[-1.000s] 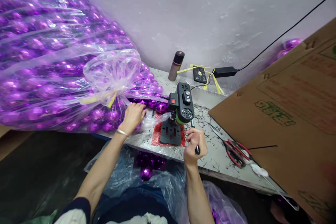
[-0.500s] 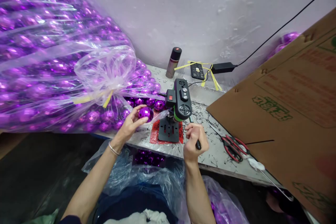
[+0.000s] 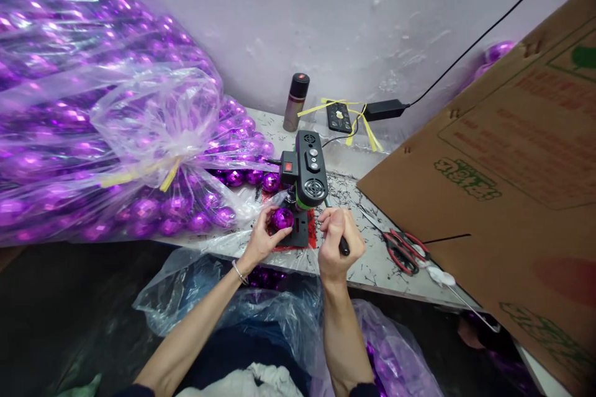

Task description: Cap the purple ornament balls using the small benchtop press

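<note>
at the front edge of the bench point(image 3: 372, 273), pinching 1 faceted purple ball point(image 3: 282, 219) in the left hand point(image 3: 261, 240), with the thumb on the near side and fingertips on the far left side. holding it low, over the left part of a black base plate point(image 3: 302, 232), near the head of a black machine point(image 3: 311, 164). can't tell if touching the plate. wearing a thin bracelet point(image 3: 241, 273) on the left wrist.

gripping a black handle point(image 3: 344, 246) in the right hand point(image 3: 336, 249), just right of the machine, with fingers curled around and the handle end poking out of the fist.

on the machine: 2 round grilles, 1 red switch point(image 3: 288, 167) at the left. under the base plate: red sheet point(image 3: 311, 224). just left of the machine: row of purple balls point(image 3: 270, 182). farther left: big clear bag point(image 3: 144, 105) packed with more, gathered and tied with a yellow tie point(image 3: 170, 175).

behind the machine, near the wall point(image 3: 251, 6): standing bottle point(image 3: 295, 105) with dark cap, flat black device point(image 3: 338, 116), yellow strips point(image 3: 371, 135), black adapter point(image 3: 385, 110) with cable point(image 3: 493, 26) up to the right. right of the right hand: red-and-black scissors point(image 3: 404, 251), just beside a large cardboard box point(image 3: 484, 198). all over the bench: short dark scraps. below the front edge: clear plastic point(image 3: 209, 288).
</note>
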A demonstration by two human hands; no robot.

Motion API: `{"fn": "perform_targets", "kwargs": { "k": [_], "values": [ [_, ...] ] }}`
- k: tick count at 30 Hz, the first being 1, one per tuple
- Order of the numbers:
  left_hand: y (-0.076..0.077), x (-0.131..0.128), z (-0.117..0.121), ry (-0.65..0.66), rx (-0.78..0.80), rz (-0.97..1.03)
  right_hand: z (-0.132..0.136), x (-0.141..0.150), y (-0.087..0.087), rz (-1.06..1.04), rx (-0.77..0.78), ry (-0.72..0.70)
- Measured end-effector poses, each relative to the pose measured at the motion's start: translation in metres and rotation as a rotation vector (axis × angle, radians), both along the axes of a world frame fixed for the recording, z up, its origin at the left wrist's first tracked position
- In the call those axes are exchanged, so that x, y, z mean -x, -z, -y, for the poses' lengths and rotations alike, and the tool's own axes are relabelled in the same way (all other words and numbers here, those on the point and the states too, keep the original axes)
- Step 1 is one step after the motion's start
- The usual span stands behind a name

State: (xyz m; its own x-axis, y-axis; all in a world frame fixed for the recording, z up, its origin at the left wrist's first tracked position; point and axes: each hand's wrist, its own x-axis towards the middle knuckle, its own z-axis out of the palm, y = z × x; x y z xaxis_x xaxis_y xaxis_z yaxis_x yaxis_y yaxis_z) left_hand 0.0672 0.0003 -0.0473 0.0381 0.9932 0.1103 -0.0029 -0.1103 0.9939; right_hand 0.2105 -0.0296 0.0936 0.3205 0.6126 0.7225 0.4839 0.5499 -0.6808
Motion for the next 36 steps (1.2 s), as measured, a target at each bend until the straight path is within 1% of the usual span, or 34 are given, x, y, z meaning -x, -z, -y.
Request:
{"fn": "perform_targets", "kwargs": {
  "k": [3, 5, 8, 13, 15, 18, 20, 24, 27, 33, 36],
  "values": [
    [0.005, -0.004, 0.0, 0.0, -0.045, -0.158, 0.001, 0.0, 0.003, 0.006, -0.011, -0.004],
    [0.005, -0.005, -0.001, 0.016, -0.062, -0.245, 0.001, -0.001, 0.004, 0.008, -0.019, -0.012],
    [-0.001, -0.007, -0.002, 0.042, -0.093, -0.352, 0.001, -0.001, 0.006, 0.017, -0.037, -0.017],
    [-0.012, -0.007, -0.002, 0.018, -0.166, -0.512, 0.002, -0.001, 0.008, 0.032, -0.036, -0.022],
    [-0.014, -0.008, -0.004, 0.023, -0.178, -0.538, 0.003, -0.002, 0.008, 0.035, -0.028, -0.026],
    [-0.016, -0.01, -0.009, 0.036, -0.166, -0.524, 0.003, -0.001, 0.009, 0.043, -0.032, -0.018],
    [-0.013, -0.012, -0.012, 0.026, -0.156, -0.488, 0.003, -0.002, 0.009, 0.052, -0.044, -0.015],
    [-0.003, -0.014, -0.012, 0.016, -0.165, -0.406, 0.004, -0.003, 0.013, 0.084, -0.071, -0.016],
    [0.003, -0.015, -0.01, -0.002, -0.179, -0.389, 0.004, -0.004, 0.026, 0.098, -0.089, -0.01],
    [0.006, -0.016, -0.007, -0.023, -0.194, -0.398, -0.001, -0.006, 0.068, 0.131, -0.177, 0.009],
    [0.006, -0.016, -0.008, -0.018, -0.196, -0.391, -0.004, -0.005, 0.078, 0.115, -0.202, 0.036]
  ]
}}
